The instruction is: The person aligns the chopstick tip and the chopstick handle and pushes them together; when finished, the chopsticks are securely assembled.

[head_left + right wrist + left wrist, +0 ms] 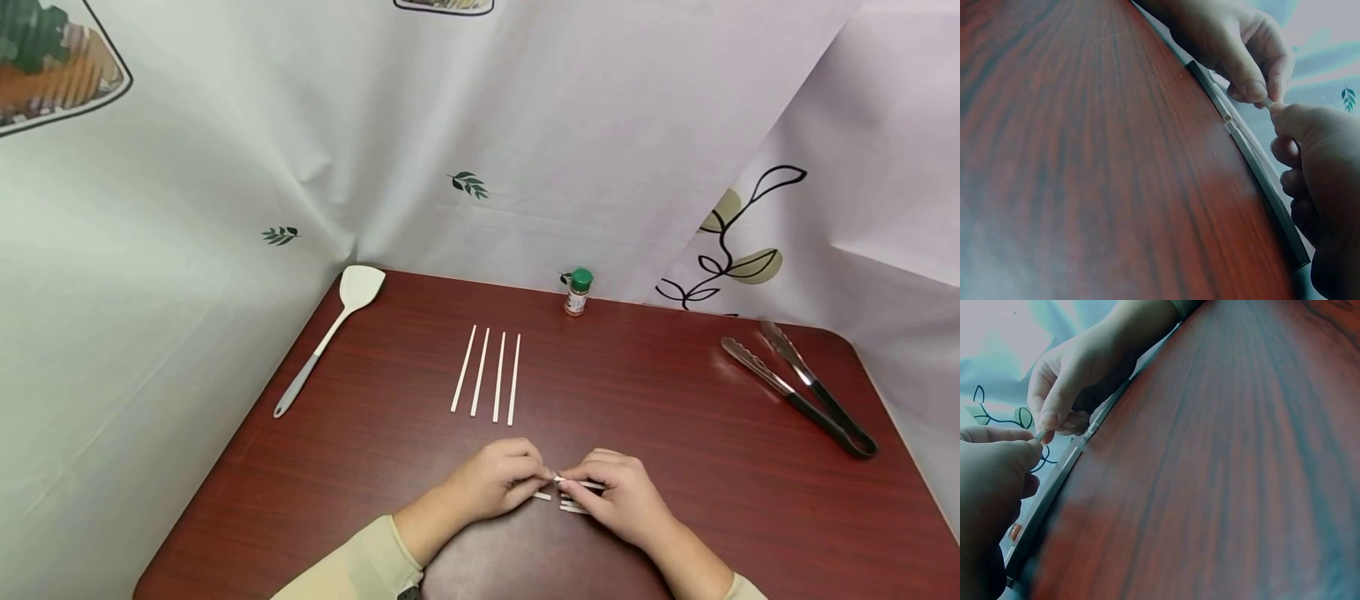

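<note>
Near the front edge of the table, my left hand and my right hand meet almost fingertip to fingertip. Between thumbs and forefingers they pinch a thin white stick, like a piece of a chopstick. A short bit of the pinched stick shows between the two hands in the right wrist view; the fingers hide much of it. Below the hands, more thin sticks lie on the table, partly covered by the right hand. Another stick end pokes out beneath the left hand.
Several white sticks lie side by side mid-table. A white spatula with a grey handle rests at the left edge. At the back stands a green-capped spice jar. Metal tongs lie on the right. Printed cloth hangs behind the table.
</note>
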The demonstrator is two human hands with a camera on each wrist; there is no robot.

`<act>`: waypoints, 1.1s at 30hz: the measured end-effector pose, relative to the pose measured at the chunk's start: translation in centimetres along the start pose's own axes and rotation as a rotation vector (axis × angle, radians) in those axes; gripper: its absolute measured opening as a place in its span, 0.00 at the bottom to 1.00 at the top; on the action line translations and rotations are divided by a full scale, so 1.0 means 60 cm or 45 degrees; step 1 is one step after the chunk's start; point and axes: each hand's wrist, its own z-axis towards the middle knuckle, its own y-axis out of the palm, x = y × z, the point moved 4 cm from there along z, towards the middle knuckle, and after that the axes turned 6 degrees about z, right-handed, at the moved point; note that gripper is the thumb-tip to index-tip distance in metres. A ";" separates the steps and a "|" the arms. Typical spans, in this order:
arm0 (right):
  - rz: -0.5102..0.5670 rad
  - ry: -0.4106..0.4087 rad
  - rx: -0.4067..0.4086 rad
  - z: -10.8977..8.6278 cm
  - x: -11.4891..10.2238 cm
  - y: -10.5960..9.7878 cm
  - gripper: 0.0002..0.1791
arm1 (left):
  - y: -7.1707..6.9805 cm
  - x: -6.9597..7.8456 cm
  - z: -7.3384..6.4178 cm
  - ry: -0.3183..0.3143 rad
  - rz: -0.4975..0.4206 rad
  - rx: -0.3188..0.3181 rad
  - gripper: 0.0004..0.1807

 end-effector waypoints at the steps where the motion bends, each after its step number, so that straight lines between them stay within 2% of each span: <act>1: -0.001 0.011 0.001 0.000 0.000 0.000 0.17 | 0.000 0.000 0.000 -0.001 0.003 0.002 0.04; 24: 0.013 0.024 0.010 0.001 -0.003 0.004 0.17 | 0.001 0.005 0.001 0.011 0.037 -0.003 0.03; 33: 0.028 -0.019 0.024 -0.002 -0.001 0.006 0.19 | 0.001 0.007 0.003 0.021 0.026 0.022 0.09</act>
